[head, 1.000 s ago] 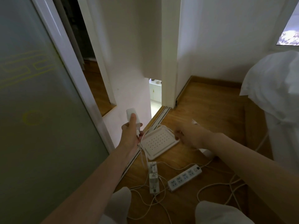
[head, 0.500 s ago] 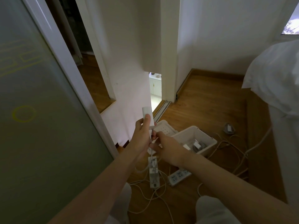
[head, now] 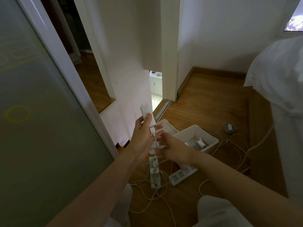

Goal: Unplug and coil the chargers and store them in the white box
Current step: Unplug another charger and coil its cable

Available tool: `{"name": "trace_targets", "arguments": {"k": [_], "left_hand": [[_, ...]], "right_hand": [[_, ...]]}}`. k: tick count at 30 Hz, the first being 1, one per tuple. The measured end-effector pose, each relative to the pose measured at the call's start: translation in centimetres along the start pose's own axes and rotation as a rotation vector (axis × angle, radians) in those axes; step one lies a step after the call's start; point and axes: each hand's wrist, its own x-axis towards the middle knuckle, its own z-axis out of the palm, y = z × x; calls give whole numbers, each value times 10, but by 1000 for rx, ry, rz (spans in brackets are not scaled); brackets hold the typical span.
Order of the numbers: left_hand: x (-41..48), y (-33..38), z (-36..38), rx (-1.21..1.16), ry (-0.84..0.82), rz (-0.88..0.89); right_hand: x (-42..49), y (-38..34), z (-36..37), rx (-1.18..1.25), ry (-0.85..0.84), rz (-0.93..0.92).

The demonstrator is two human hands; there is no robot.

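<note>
My left hand grips a white charger upright, its two prongs pointing up. The charger's white cable hangs from its lower end, and my right hand pinches that cable just below the left hand. The white box stands open on the wooden floor to the right, with several chargers inside. Its perforated lid lies beside it, partly behind my hands.
Two white power strips lie on the floor below my hands among loose white cables. Another coiled charger rests further right. A glass sliding door stands at the left, white bedding at the right. My knees show at the bottom.
My right hand left the box area and came to the cable under the charger. My left hand lifted the charger higher. The box, hidden before, is now uncovered.
</note>
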Motion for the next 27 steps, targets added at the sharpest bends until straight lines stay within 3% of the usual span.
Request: {"name": "trace_targets", "arguments": {"k": [2,6,9,13,17,23,27], "left_hand": [[-1,2,2,-20,11,-27],[3,6,2,-82,-25,-40],[5,4,-1,-122,-70,-62],[6,-6,-8,-178,-113,-71],[10,-10,-14,-141,-122,-133],[19,-13,-35,-238,-231,-235],[22,-11,-41,-157,-334,-223]], "right_hand": [[1,-5,0,184,68,-51],[0,-8,-1,197,104,-87],[-2,-6,-2,13,85,-82],[-4,9,-4,-469,79,-64],[-6,15,-14,-818,144,-181],[4,23,-24,-771,119,-102],[13,22,-32,-836,186,-72]]}}
